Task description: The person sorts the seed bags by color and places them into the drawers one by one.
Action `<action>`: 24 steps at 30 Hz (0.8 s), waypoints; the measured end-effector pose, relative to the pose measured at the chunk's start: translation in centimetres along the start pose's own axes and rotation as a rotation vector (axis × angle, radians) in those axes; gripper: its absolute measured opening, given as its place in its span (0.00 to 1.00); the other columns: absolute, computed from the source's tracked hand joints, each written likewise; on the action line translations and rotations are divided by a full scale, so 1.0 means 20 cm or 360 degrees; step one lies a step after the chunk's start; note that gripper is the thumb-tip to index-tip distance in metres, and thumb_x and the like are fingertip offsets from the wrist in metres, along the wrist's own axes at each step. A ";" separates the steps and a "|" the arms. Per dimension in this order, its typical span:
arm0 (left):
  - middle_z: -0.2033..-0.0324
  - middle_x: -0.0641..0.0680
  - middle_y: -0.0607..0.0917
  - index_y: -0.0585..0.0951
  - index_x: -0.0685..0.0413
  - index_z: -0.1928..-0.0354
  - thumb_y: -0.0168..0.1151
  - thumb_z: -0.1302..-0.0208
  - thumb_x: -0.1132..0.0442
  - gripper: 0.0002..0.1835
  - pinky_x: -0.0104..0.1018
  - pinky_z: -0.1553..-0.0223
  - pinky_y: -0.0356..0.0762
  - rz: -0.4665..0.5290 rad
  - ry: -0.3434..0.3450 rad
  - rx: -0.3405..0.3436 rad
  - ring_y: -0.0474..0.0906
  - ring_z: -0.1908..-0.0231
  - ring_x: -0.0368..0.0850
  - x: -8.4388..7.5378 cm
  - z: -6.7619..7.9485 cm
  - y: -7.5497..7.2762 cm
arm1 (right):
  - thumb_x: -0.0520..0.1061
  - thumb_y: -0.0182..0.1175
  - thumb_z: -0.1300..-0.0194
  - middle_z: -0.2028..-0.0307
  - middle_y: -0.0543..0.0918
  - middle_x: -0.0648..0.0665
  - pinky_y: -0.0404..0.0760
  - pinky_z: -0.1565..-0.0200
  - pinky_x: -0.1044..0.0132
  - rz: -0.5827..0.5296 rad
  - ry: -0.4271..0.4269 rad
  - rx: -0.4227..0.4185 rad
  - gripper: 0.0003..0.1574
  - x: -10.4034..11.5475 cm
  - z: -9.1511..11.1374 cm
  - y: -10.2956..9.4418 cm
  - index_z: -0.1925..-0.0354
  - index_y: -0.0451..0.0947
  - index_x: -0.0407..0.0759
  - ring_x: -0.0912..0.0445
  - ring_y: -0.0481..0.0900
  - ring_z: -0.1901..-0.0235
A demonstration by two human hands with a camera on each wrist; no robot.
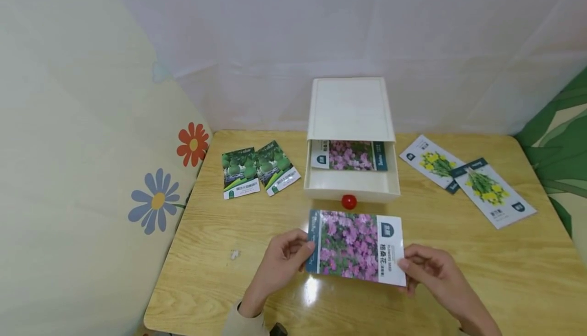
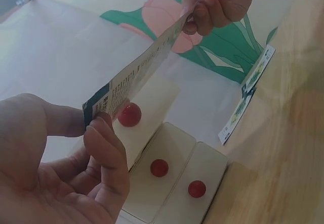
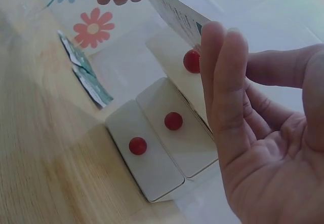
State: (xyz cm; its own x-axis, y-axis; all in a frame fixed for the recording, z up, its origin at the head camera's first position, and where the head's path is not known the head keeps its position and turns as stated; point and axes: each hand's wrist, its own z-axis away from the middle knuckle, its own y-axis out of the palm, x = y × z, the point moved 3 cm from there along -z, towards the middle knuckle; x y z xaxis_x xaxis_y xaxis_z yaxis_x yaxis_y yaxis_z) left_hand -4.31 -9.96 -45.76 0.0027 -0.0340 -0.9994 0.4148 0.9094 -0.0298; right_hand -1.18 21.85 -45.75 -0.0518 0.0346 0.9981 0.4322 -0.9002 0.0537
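Observation:
A seed packet (image 1: 349, 247) with pink flowers on its front is stretched sideways between both hands, over the near part of the table. My left hand (image 1: 285, 257) pinches its dark-banded end between thumb and fingers. At the white end, my right hand (image 1: 433, 275) pinches the other short side. Just beyond the packet stands a white drawer cabinet (image 1: 350, 109), its top drawer (image 1: 350, 180) pulled out. Inside that drawer lies another pink flower seed packet (image 1: 350, 155), partly under the cabinet top. The two lower drawers (image 2: 161, 171) with red knobs are closed.
Two green seed packets (image 1: 240, 170) lie left of the cabinet on the wooden table (image 1: 206, 254). To the right, two packets with yellow flowers (image 1: 495, 193) overlap at a corner. A white cloth (image 1: 275, 45) hangs behind, and flower-printed panels (image 1: 91, 147) flank the table.

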 end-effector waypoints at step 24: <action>0.74 0.70 0.79 0.81 0.63 0.58 0.56 0.26 0.61 0.11 0.27 0.77 0.78 -0.0063 0.0011 -0.0012 0.75 0.78 0.40 -0.11 -0.03 -0.05 | 0.24 0.46 0.28 0.72 0.87 0.42 0.82 0.80 0.59 0.0079 -0.0199 -0.0107 0.13 0.12 -0.06 -0.03 0.55 0.77 0.29 0.50 0.82 0.78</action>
State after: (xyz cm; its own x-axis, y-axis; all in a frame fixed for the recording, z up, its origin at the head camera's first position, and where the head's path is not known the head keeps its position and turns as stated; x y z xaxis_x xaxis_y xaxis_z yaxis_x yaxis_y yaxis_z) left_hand -5.35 -10.55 -43.54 -0.0198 -0.0669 -0.9976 0.4075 0.9106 -0.0692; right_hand -2.60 21.93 -43.34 0.0823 0.0391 0.9958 0.3701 -0.9290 0.0059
